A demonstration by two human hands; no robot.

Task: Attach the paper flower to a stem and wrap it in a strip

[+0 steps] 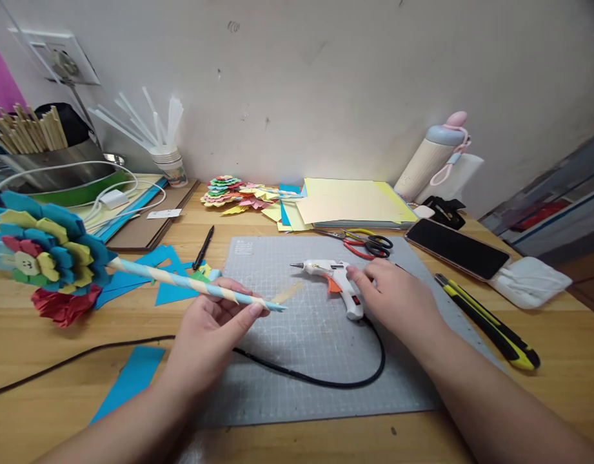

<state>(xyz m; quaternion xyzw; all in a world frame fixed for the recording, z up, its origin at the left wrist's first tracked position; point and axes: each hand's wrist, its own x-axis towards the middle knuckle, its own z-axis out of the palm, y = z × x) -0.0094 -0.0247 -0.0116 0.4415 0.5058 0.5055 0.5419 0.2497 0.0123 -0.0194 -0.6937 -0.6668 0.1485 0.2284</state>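
Observation:
A blue and cream striped paper stem [180,277] lies across the fingers of my left hand [214,325], its narrow tip pointing right. At the stem's far left end is a layered paper flower [45,251] in blue, yellow, red and green. My right hand [393,299] rests at the right side of a white glue gun [342,280] with an orange trigger, thumb against its rear end; its other fingers are curled, and what they hold is hidden. The gun lies on the grey cutting mat [301,399], nozzle to the left.
A black cable [326,385] curves over the mat. Scissors [374,245], a phone [456,248] and a yellow-black cutter [490,322] lie right. Blue paper pieces [132,380], a black pen [203,248] and red crumpled paper [67,306] lie left. Paper sheets [355,201] are behind.

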